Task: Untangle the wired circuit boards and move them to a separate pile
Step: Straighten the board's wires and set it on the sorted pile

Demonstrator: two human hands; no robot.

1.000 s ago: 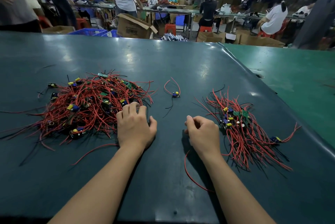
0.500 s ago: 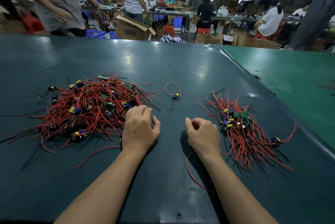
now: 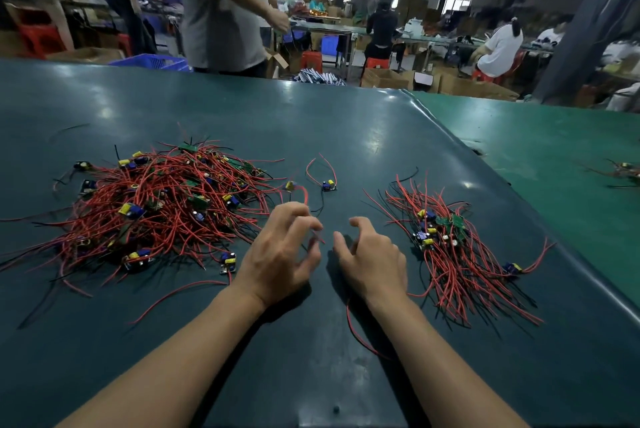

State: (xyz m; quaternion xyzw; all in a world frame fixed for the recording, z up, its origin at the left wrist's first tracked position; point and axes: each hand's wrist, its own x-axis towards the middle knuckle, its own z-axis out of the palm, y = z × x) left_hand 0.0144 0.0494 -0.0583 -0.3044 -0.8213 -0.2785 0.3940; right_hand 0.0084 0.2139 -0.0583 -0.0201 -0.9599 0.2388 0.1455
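At my frame's left lies the big tangled pile (image 3: pixel 166 209) of red-wired boards; the smaller sorted pile (image 3: pixel 446 247) spreads at right; one stray board (image 3: pixel 328 186) sits between them.

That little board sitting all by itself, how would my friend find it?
Start at the big tangled pile on the left of the dark mat, then look across to the smaller pile on the right. In the gap between them, beyond both hands, lies the lone board. Unlike its neighbours, it is tangled with nothing, its red wire looping away.
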